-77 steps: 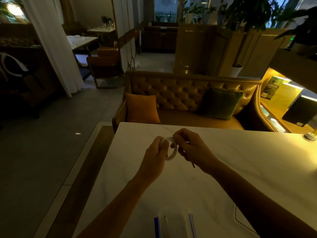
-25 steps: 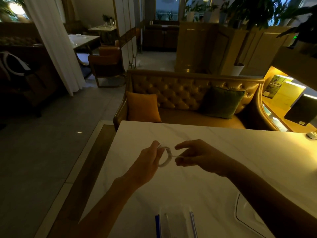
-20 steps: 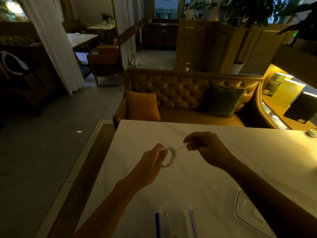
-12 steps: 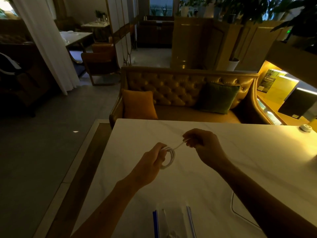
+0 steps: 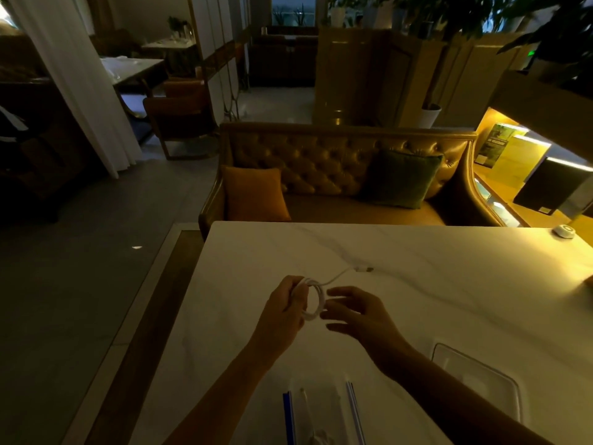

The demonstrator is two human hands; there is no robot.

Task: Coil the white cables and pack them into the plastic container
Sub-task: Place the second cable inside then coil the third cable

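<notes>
My left hand (image 5: pixel 284 311) pinches a small coil of white cable (image 5: pixel 316 300) above the white marble table (image 5: pixel 449 284). The cable's free tail runs up and right from the coil, and its plug end (image 5: pixel 362 269) hangs free just above the table. My right hand (image 5: pixel 356 314) is just right of the coil with fingers spread, and I cannot tell whether its fingertips touch the loop. A clear plastic container (image 5: pixel 324 412) with blue edges sits at the table's near edge, below my hands. Its clear lid (image 5: pixel 478 379) lies to the right, partly under my right forearm.
A tufted leather sofa (image 5: pixel 321 165) with an orange cushion (image 5: pixel 255 194) and a green cushion (image 5: pixel 401 178) stands beyond the table's far edge. A small round white object (image 5: pixel 563 231) sits at the table's far right corner. The table's left edge drops to the floor.
My right hand has let go of the cable's tail and dropped down next to the coil. The plug end now hangs free to the upper right. My left hand keeps the coil.
</notes>
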